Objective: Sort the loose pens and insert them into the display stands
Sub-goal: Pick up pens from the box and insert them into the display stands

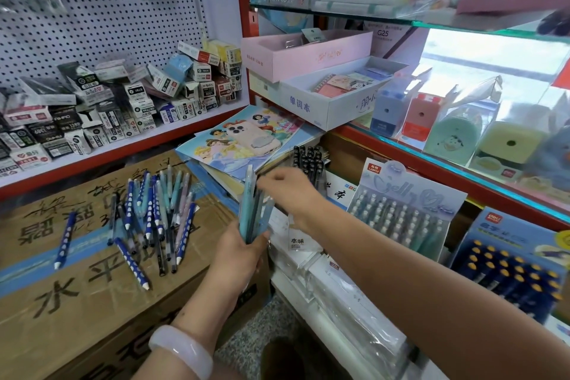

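My left hand (pixel 239 251) grips a bunch of teal and light-blue pens (pixel 251 210), held upright above the edge of a cardboard box (pixel 77 296). My right hand (pixel 288 191) reaches over from the right, its fingers at the upper part of the bunch; whether they pinch a pen I cannot tell. A pile of loose pens (pixel 154 216), blue ones with white dots and pale ones, lies on the box, and one blue pen (pixel 64 239) lies apart to the left. To the right stand a pale "Jelly" display stand (pixel 404 213), a dark blue stand (pixel 518 268) and a rack of black pens (pixel 310 160).
A phone (pixel 251 140) lies on a stack of princess-print notebooks (pixel 222 151) behind my hands. Small refill boxes (pixel 117 105) crowd the left shelf under a pegboard. White and pink boxes (pixel 324 105) and pencil sharpeners (pixel 419 114) fill the right glass shelf.
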A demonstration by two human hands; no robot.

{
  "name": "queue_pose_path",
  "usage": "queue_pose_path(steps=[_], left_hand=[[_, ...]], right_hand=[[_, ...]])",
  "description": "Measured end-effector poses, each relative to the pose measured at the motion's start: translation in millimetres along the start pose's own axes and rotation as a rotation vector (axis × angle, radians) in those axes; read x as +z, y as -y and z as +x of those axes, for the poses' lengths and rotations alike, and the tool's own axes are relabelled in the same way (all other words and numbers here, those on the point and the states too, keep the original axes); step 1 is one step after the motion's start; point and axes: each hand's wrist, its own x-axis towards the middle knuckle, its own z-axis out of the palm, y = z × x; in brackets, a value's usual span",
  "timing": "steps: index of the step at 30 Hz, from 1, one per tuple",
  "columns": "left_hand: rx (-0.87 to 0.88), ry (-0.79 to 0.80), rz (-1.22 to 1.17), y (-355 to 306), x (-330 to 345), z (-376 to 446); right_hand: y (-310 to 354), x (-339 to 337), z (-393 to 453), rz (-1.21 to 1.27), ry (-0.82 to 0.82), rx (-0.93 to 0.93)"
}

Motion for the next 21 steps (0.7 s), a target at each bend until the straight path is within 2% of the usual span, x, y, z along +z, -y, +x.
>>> queue_pose_path(steps=[6, 9, 12, 14, 21], left_hand=[[-0.086, 0.007, -0.016, 4.1, -1.9, 2.7], [-0.104, -0.017, -0.036, 4.8, -4.6, 5.5], [-0.109, -0.047, -0.039, 4.8, -6.0, 8.1], [-0.118, -0.063, -0.040, 4.9, -6.5, 9.7], [-0.107, -0.069, -0.027, 3.6, -2.6, 11.9]], right_hand=[[12.4, -46.0, 20.5, 0.222, -0.298, -0.076], [7.1, -70.4, 29.5, -0.026, -0.469, -0.251], [-10.1, -76.8, 32.8, -0.346, -0.482, -0.369], [-22.7, -75.2, 34.1, -0.474, -0.464, -0.418], [-55.1, -68.4, 45.0, -0.517, -0.436, -0.355]])
